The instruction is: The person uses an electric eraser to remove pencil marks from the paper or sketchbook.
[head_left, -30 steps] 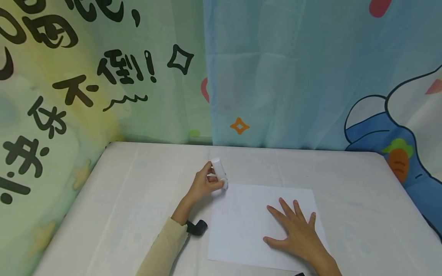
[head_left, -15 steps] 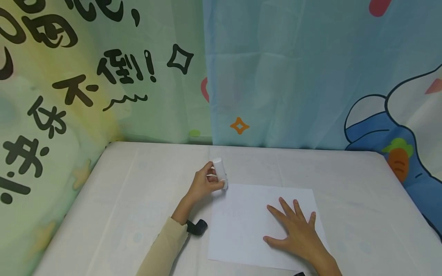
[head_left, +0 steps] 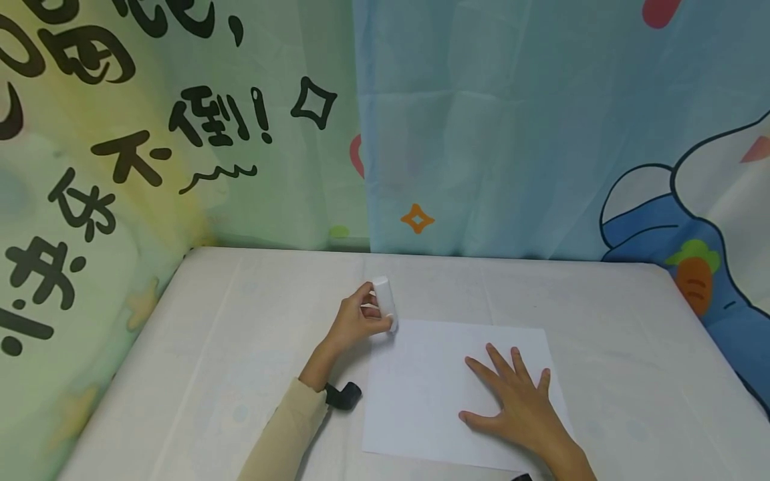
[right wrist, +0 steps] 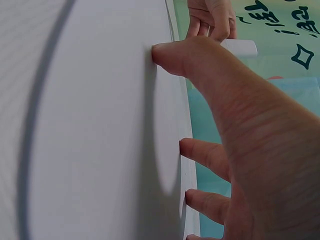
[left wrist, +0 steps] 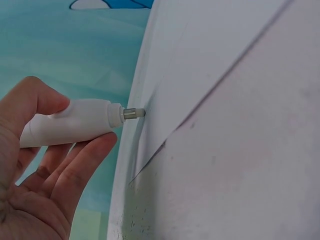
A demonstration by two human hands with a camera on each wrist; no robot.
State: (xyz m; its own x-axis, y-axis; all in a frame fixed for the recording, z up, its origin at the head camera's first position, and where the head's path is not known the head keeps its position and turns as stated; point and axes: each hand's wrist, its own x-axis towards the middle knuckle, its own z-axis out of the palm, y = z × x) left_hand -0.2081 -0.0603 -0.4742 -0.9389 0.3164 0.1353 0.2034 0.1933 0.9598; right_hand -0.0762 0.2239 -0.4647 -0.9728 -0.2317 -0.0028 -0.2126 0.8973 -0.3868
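Observation:
A white pen-shaped device [head_left: 385,304] is gripped by my left hand [head_left: 355,322] at the far left corner of a white paper sheet [head_left: 421,394]. In the left wrist view the thumb and fingers of the left hand [left wrist: 50,165] hold the device's body [left wrist: 75,122], and its narrow metal tip with a pale end [left wrist: 134,113] is at the sheet's corner; contact is hard to tell. My right hand [head_left: 523,411] rests on the sheet's right part with fingers spread, its fingertips touching the paper in the right wrist view.
A white-covered table [head_left: 252,314] lies under the sheet. Behind it hangs a printed curtain [head_left: 511,133] with dark characters at the left and a carrot at the right. A black wrist device [head_left: 344,397] sticks out beside the left wrist.
The white device has shifted very slightly to the right in the left hand. The right hand looks unmoved.

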